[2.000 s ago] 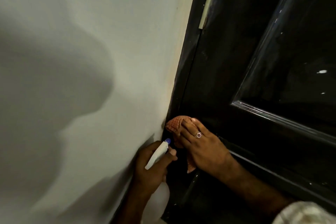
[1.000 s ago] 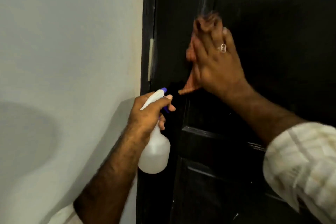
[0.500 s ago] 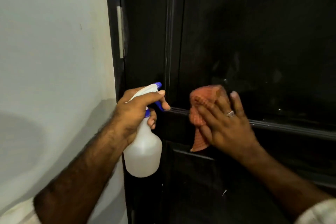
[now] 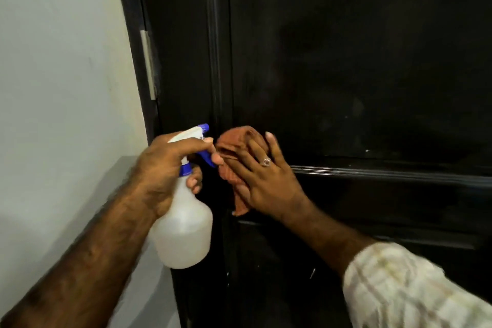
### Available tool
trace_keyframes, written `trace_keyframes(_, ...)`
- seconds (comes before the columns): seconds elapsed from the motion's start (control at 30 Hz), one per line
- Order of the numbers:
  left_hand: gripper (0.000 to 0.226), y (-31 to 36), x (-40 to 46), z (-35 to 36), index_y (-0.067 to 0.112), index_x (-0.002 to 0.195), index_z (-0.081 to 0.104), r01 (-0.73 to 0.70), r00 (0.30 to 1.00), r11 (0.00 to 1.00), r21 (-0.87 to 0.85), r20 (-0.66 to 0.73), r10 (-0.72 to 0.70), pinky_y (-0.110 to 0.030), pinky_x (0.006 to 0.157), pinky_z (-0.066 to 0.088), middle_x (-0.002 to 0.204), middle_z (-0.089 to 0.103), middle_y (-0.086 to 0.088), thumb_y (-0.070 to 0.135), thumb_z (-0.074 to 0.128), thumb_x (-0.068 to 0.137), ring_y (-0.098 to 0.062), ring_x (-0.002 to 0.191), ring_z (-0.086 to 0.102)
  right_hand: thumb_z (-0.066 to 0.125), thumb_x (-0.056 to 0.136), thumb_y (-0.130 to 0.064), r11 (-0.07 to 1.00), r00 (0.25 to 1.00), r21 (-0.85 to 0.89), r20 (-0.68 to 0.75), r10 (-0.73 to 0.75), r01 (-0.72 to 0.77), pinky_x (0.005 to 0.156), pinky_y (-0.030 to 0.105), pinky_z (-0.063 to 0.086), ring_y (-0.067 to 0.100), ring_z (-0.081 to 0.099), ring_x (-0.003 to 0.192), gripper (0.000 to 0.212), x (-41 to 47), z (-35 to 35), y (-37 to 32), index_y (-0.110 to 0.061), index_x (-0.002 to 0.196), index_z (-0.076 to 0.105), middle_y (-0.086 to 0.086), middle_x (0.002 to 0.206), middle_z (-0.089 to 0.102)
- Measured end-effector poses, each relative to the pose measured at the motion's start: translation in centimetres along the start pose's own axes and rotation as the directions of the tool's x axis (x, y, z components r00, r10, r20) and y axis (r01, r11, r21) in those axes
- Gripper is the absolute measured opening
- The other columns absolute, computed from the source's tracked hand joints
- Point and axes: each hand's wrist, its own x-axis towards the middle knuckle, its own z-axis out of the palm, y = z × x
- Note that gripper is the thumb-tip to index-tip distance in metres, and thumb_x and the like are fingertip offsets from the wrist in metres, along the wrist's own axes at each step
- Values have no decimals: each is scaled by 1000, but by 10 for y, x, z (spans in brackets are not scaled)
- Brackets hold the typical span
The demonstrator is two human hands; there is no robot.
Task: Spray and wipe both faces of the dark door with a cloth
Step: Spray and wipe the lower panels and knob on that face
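The dark door [image 4: 346, 61] fills the right and middle of the head view, with a raised horizontal moulding at mid height. My right hand [image 4: 266, 181] presses an orange cloth [image 4: 231, 146] flat against the door at the left end of that moulding, fingers spread and a ring on one finger. My left hand [image 4: 165, 165] grips the neck of a white spray bottle [image 4: 183, 229] with a blue nozzle and trigger, held upright just left of the cloth, nozzle towards the door.
A pale painted wall [image 4: 61, 88] runs along the left, meeting the dark door frame [image 4: 135, 34]. A pale hinge [image 4: 148, 64] sits on the frame edge above my left hand. A lower door panel lies below the moulding.
My right hand swept the cloth from low by the frame up the door, then down to the moulding, and has now slid it left towards the bottle. The bottle stayed held.
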Motion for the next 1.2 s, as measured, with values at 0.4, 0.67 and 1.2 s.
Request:
trace_keyframes(0.4, 19, 17, 14, 31, -4, 99, 66, -67, 997, 996, -54, 30, 69, -25, 42, 39, 97, 72, -28, 14, 61, 99, -17, 35, 37, 39, 106, -65, 770, 762, -25, -167, 626, -638, 123, 77, -11, 55, 7, 161, 83, 34, -46, 83, -13, 170, 28, 22, 177, 10)
trace_keyframes(0.67, 22, 8, 19, 38, -2, 94, 66, -47, 996, 999, 5, 79, 46, -25, 41, 38, 97, 69, -28, 20, 63, 96, -16, 35, 36, 48, 102, -72, 997, 1000, -79, -22, -22, 20, 130, 67, 4, 40, 18, 164, 74, 23, -31, 75, -30, 163, 47, 8, 173, 36)
trace_keyframes(1.2, 21, -26, 29, 105, -4, 94, 68, 49, 976, 992, -113, 218, -23, -26, 46, 38, 92, 72, -28, 17, 71, 89, -19, 36, 36, 45, 100, -79, 931, 964, -301, 104, 246, -205, 125, 77, -1, 41, 10, 165, 92, -127, -94, 204, -26, 171, 20, 11, 176, 25)
